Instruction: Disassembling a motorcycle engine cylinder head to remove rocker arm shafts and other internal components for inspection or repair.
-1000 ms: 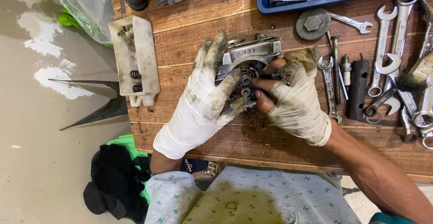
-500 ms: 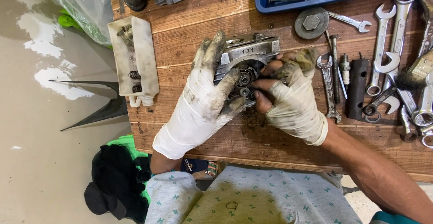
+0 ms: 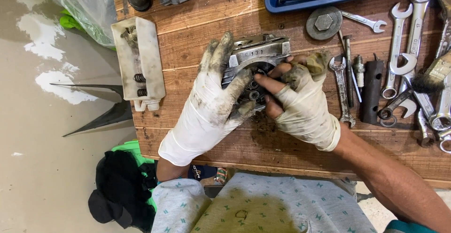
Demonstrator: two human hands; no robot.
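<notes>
The worktop (image 3: 197, 40) was made of worn brown wooden planks, stained with grease, standing over a pale concrete floor (image 3: 42, 158) with white patches. A blue tray (image 3: 300, 0) lay at its far edge, a white plastic tray (image 3: 151, 59) of springs to the left, and open-ended wrenches (image 3: 404, 40) were spread on the right beside a black socket tube (image 3: 372, 90).

The metal engine part (image 3: 258, 54) rested mid-worktop. The left hand (image 3: 211, 101), in a dirty white glove, grasped its left side; the right hand (image 3: 300, 99), in a torn glove, pinched a small piece at its round opening.

Compared with a second ago, both hands held nearly the same grip, and the part had not shifted.
</notes>
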